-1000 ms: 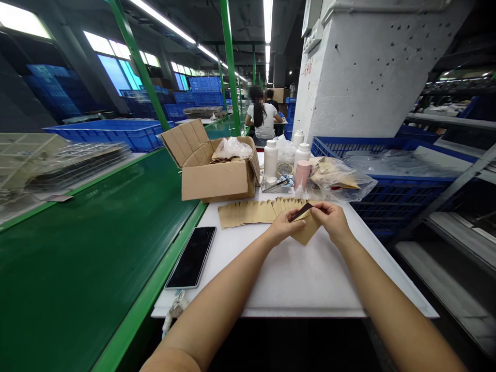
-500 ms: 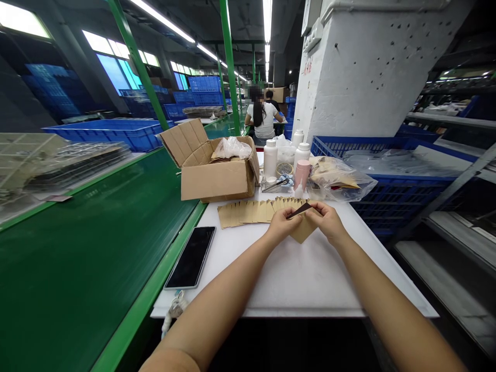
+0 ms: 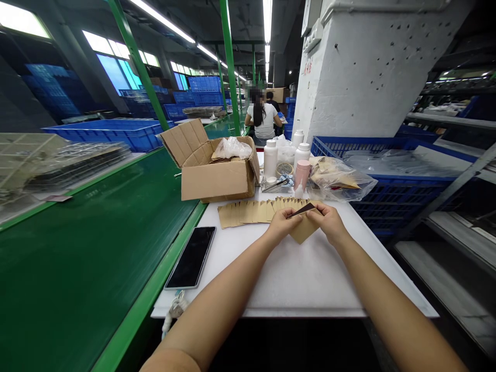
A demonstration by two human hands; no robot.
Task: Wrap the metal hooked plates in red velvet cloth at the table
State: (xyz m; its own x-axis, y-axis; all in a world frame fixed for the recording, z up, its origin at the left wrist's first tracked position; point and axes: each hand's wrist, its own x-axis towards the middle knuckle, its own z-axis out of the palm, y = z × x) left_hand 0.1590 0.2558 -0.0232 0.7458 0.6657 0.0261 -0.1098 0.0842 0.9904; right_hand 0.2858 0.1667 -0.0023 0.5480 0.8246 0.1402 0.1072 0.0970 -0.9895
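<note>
Kraft paper envelope (image 3: 304, 232) is in our two hands, held at the middle of the white table (image 3: 302, 292), corner pointing toward us. Both hands are narrow, close together and almost touching. Our left hand (image 3: 284, 225) pinches the envelope's left side, our right hand (image 3: 329, 222) its right side. A dark flat strip (image 3: 304, 209) pokes out of the top edge between them; material can't be told from here, and neither can whether the envelope touches the tabletop. At 10 to 11 o'clock from our hands, just beside them, a long overlapping row of kraft envelopes (image 3: 248, 213) lies flat on the table. At 8 o'clock is a black smartphone (image 3: 190, 257), near the table's left edge. An open cardboard box (image 3: 215, 181) with a plastic bag inside sits at 11. Two white plastic bottles (image 3: 270, 158) (image 3: 303, 153) and a pink tumbler (image 3: 302, 173) stand at 12. A clear bag of kraft items (image 3: 337, 178) lies at 1. A blue plastic crate (image 3: 403, 206) sits past the table at 2, green conveyor belt (image 3: 96, 258) runs along 9, and a seated co-worker (image 3: 263, 121) is far off at 12.
</note>
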